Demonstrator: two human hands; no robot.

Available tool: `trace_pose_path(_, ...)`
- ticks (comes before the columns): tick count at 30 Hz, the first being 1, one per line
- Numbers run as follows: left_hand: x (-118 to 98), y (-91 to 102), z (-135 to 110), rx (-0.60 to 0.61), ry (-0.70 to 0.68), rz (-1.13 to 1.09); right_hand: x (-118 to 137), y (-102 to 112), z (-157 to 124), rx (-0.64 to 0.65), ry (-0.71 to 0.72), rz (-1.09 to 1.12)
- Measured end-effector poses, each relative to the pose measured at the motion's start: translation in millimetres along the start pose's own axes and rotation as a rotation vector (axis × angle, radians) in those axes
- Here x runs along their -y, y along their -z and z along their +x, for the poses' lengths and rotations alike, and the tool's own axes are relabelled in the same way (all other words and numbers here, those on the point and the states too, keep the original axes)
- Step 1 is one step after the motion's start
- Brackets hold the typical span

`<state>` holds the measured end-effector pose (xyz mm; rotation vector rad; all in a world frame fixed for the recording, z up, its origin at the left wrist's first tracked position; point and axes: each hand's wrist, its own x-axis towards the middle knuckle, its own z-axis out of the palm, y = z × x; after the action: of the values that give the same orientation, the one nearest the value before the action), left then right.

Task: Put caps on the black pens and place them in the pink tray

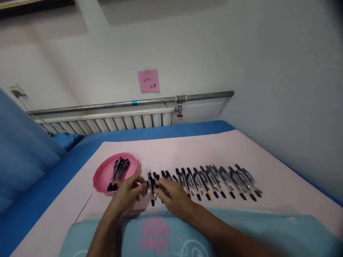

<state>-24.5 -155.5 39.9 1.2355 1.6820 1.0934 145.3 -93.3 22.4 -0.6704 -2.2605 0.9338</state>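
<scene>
A row of clear pens with black ends (211,182) lies across the pink sheet, with loose dark and clear pen parts among them. At the row's left end my left hand (130,191) is closed in a pinch on a small black piece that looks like a pen cap (146,188). Close beside it, my right hand (175,196) has its fingers curled together over the pens; what they pinch is mostly hidden. Between the two hands lies a pen (152,196), its lower black end toward me. Several pens (122,171) rest in a pink bowl (100,178) left of my hands.
The pink sheet (166,150) covers a blue surface (160,131). A thin white stick (82,208) lies at the left front. Light blue patterned cloth (241,232) is nearest me. A radiator (107,123) and a metal pipe (209,96) run along the wall behind.
</scene>
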Motion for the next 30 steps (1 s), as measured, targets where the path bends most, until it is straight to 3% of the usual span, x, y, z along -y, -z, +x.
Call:
trace_pose_path(4, -8.1, 9.0, -4.8, 0.006, -0.027, -0.262, -0.9, 1.0, 1.9, 0.020, 0.090, -0.105)
trace_pose_path(11, -3.3, 13.7, -5.7, -0.019, -0.044, -0.363, 0.4, 5.1, 5.2, 0.007, 0.128, -0.195)
trace_pose_path(24, -0.1, 18.9, -5.0, -0.038, -0.007, -0.281, -6.6, 8.4, 2.3, -0.008, 0.223, -0.354)
trace_pose_path(30, -3.4, 17.7, -6.0, 0.042, 0.018, -0.253, -3.8, 13.7, 1.2, 0.008, 0.264, -0.456)
